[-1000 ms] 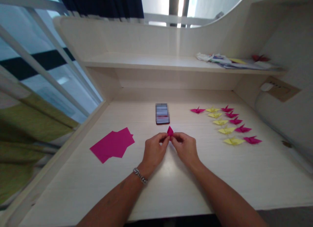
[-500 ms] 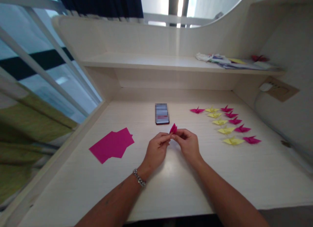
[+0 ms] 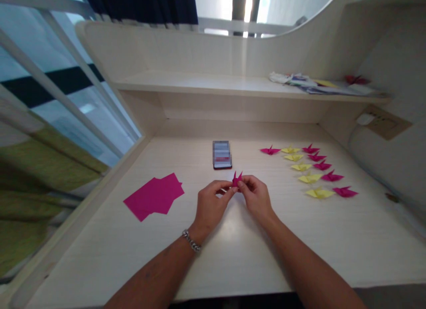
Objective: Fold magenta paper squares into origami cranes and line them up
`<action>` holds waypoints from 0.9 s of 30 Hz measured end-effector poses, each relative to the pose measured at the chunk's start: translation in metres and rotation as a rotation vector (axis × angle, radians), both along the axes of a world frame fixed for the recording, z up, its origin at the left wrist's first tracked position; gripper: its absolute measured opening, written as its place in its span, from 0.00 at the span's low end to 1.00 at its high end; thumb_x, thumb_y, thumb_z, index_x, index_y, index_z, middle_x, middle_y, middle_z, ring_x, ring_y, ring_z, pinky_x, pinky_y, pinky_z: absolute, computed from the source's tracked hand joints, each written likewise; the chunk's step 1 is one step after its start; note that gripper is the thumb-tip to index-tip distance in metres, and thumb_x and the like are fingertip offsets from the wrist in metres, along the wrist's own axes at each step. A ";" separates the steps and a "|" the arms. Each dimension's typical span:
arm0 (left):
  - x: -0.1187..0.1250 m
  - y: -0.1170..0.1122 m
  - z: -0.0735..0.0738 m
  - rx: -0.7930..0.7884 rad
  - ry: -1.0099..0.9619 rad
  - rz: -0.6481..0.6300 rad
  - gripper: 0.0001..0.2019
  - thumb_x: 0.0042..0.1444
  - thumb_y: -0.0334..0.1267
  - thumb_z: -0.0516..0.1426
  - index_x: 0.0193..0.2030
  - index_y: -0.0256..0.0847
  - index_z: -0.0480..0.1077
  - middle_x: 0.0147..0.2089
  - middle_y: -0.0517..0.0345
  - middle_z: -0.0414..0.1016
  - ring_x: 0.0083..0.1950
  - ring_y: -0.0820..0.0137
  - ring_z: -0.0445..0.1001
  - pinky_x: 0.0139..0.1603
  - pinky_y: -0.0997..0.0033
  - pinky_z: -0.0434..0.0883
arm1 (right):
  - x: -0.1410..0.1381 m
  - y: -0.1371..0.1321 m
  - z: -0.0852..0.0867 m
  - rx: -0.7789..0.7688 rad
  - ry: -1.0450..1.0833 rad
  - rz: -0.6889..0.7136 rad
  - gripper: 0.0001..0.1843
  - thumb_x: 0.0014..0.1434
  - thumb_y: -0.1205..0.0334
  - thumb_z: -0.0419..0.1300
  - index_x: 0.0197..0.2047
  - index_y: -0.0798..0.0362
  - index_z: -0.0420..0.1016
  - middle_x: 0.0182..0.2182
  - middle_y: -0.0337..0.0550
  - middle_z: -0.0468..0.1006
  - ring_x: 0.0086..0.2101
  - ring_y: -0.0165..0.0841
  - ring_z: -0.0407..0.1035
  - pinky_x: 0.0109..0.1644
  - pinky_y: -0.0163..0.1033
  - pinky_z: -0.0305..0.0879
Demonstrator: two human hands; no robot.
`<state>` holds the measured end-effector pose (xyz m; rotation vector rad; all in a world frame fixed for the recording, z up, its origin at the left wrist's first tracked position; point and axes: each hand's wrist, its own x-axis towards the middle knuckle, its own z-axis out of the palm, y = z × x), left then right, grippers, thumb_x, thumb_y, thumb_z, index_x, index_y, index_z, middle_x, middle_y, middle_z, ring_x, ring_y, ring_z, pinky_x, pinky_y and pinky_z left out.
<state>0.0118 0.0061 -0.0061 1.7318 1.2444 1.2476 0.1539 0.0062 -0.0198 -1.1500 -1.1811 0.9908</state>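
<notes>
Both hands meet over the middle of the pale wooden desk [image 3: 233,255]. My left hand [image 3: 210,204], with a metal bracelet at the wrist, pinches the left side of a small folded magenta paper piece [image 3: 237,179]. My right hand [image 3: 256,198] pinches its right side. The piece shows two small points sticking up between the fingertips. A stack of flat magenta paper sheets [image 3: 153,197] lies to the left of my hands.
A phone [image 3: 222,155] lies flat just beyond my hands. Several finished magenta and yellow paper cranes [image 3: 309,169] stand in rows at the right. Papers [image 3: 319,85] rest on the shelf above. A wall socket [image 3: 382,121] is at the right, a railing at the left.
The magenta piece has been worked between the fingertips: one upright point a second ago, two small points now. Both hands stay pinched on it in nearly the same spot.
</notes>
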 end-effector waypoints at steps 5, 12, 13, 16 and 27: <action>0.001 -0.001 0.002 0.147 0.051 0.002 0.07 0.55 0.38 0.59 0.37 0.42 0.77 0.38 0.54 0.78 0.39 0.68 0.76 0.38 0.69 0.74 | -0.003 -0.001 -0.001 0.014 0.021 0.003 0.09 0.54 0.58 0.61 0.35 0.54 0.75 0.30 0.42 0.77 0.30 0.32 0.70 0.35 0.38 0.68; 0.001 -0.001 -0.001 0.195 0.066 0.027 0.06 0.55 0.37 0.59 0.38 0.42 0.77 0.41 0.54 0.78 0.42 0.68 0.76 0.47 0.65 0.72 | -0.003 0.000 -0.003 0.023 -0.006 0.003 0.09 0.55 0.58 0.60 0.36 0.54 0.75 0.30 0.42 0.77 0.30 0.33 0.69 0.33 0.37 0.68; 0.001 -0.001 0.000 0.183 0.073 0.018 0.06 0.55 0.37 0.59 0.38 0.42 0.77 0.41 0.54 0.78 0.42 0.68 0.76 0.47 0.66 0.72 | -0.002 0.000 -0.003 0.025 -0.012 0.001 0.09 0.55 0.58 0.60 0.37 0.54 0.75 0.30 0.42 0.77 0.30 0.33 0.69 0.33 0.37 0.68; 0.001 -0.001 0.002 0.128 0.093 -0.007 0.07 0.57 0.38 0.57 0.39 0.42 0.76 0.40 0.55 0.78 0.42 0.68 0.75 0.44 0.69 0.72 | -0.002 -0.001 -0.001 0.032 -0.041 -0.006 0.09 0.56 0.58 0.59 0.37 0.54 0.75 0.31 0.42 0.78 0.31 0.33 0.70 0.34 0.37 0.67; -0.003 0.005 -0.003 -0.055 0.030 0.034 0.10 0.56 0.42 0.57 0.36 0.39 0.76 0.36 0.54 0.78 0.38 0.68 0.76 0.38 0.71 0.72 | -0.003 -0.004 -0.001 0.042 -0.174 0.011 0.08 0.57 0.60 0.57 0.37 0.54 0.75 0.30 0.42 0.78 0.31 0.33 0.70 0.35 0.37 0.66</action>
